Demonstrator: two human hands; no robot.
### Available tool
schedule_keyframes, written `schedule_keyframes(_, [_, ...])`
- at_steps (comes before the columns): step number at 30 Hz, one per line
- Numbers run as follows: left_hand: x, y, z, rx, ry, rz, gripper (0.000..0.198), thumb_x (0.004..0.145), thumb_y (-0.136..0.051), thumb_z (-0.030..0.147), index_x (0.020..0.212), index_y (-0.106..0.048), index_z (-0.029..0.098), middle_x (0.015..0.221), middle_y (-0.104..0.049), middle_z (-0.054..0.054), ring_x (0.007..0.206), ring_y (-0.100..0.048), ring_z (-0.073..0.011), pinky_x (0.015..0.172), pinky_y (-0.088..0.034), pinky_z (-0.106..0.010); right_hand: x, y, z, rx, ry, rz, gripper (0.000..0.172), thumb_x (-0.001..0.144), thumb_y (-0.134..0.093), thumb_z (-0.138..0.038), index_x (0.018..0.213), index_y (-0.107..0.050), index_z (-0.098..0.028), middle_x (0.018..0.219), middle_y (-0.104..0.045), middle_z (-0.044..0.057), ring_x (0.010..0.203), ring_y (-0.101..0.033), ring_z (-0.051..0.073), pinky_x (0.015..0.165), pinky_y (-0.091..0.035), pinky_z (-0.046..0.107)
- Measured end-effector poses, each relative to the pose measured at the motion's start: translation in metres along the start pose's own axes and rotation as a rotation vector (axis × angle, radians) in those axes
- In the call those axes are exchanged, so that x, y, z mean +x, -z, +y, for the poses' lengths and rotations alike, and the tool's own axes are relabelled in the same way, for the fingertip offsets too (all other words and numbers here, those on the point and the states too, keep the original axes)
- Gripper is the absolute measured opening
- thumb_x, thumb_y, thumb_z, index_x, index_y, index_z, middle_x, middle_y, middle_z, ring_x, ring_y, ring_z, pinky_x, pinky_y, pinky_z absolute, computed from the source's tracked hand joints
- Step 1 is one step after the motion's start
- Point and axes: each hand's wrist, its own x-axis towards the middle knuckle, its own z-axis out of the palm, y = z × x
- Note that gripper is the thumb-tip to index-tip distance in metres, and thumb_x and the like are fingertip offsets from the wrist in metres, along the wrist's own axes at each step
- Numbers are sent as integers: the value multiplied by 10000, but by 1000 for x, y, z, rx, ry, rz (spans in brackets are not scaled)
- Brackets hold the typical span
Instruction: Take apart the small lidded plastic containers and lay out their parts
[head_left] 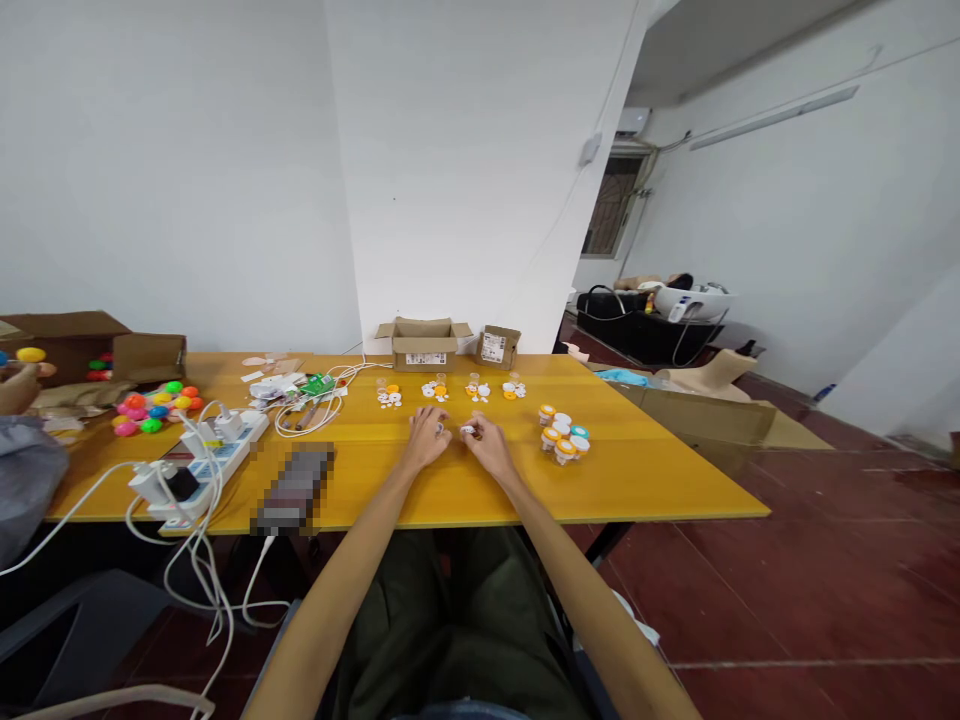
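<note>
Both my hands rest on the yellow table [645, 470] near its middle. My left hand [427, 437] has its fingers curled and pinched on a small white piece. My right hand [486, 440] is also closed, pinching a small white part [468, 430] between the two hands. Beyond my hands lie several little groups of white and orange parts [450, 391] in a row. To the right of my right hand stands a cluster of small orange and white capped pieces [564, 433].
Two open cardboard boxes [424, 343] sit at the table's far edge. A white power strip [202, 462] with plugs and cables lies at the left, near coloured balls [156, 407]. A blurred dark object [292, 488] lies at the front edge. Another person's hand [19, 388] shows far left.
</note>
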Motion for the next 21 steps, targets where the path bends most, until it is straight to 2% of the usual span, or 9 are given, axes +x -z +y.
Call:
schedule_keyframes(6, [-3,3,6,-113,-154,-85,138,896,-612,315,985,-685,239,980,-691,-35,998,-578,-229,970,-432,-373,1,0,5,-108,25,-35,70,716,-535,-244,749,-595,-230,684,-643,-17,641,-574,166,665,-476,286])
schedule_keyframes(12, [0,2,3,-169,-154,-100,145,889,-632,346,832,-663,216,865,-673,-19,851,-586,-186,841,-466,-309,0,0,-1,-130,25,-90,73,701,-535,-220,729,-601,-229,668,-633,-17,626,-564,163,650,-465,280])
schedule_keyframes(21, [0,5,6,-236,-109,-91,190,925,-553,328,804,-626,200,797,-634,1,770,-543,-153,756,-458,-273,0,-1,-2,-59,48,-86,40,744,-528,-229,709,-548,-232,654,-593,-23,622,-539,166,620,-454,274])
